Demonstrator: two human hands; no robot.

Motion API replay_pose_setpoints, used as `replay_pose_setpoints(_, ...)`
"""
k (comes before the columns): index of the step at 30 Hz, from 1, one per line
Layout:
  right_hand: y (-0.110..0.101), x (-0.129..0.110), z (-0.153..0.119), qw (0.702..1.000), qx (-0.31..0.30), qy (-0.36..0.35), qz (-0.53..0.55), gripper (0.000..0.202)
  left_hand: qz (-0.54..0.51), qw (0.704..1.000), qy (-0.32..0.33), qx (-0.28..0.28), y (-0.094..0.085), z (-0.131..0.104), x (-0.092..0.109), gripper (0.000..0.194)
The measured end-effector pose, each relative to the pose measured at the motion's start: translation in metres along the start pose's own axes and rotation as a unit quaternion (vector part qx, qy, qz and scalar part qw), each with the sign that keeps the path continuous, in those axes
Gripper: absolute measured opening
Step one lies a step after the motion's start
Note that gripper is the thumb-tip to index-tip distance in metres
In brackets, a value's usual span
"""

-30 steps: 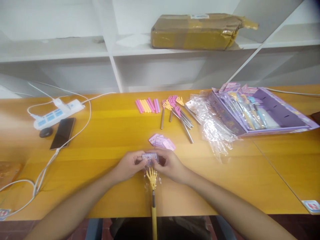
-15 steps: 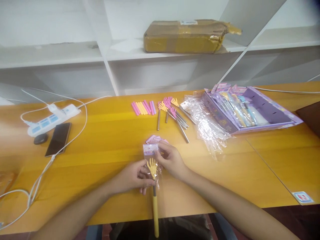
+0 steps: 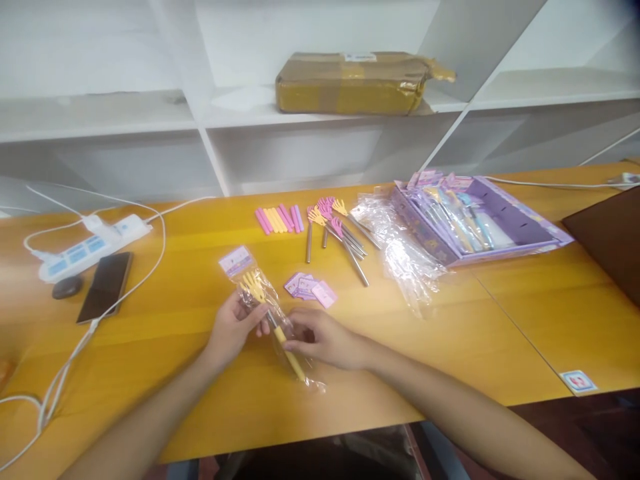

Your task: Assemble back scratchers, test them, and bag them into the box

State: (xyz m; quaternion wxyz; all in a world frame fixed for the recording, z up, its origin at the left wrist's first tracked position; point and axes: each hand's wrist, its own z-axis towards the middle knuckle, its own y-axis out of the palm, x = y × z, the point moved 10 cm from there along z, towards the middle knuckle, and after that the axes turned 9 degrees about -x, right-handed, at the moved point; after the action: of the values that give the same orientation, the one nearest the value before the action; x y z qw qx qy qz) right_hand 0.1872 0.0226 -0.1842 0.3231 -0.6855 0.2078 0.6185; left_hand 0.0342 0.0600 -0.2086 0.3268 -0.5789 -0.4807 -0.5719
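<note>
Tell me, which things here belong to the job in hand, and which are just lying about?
Seem part of the job:
- bagged scratcher, with left hand and right hand on it
- loose scratchers
- coloured tubes
- cards
- clear bags
- purple box

Seem just lying about:
- phone
- mouse
- power strip
- parcel

Wooden table (image 3: 400, 333) bears purple box (image 3: 520, 250), cards (image 3: 310, 289), phone (image 3: 106, 287).

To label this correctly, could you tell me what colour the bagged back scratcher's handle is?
The handle is yellow, seen best in the head view.
</note>
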Motion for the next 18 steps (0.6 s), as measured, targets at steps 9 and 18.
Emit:
replay_pose_setpoints(9,-0.012,-0.011,-0.003,1.000,-0.002,0.004,0.015,0.027,-0.033,0.989,0.039,-0.136,0.029,-0.001,0.008,0.051)
replay_pose_setpoints(18,-0.243,-0.065,-0.106,0.898,0.386,0.055,-0.204,0.023,-0.019,0.980,-0.008,-0.200,0.036,-0.001,-0.010,0.039)
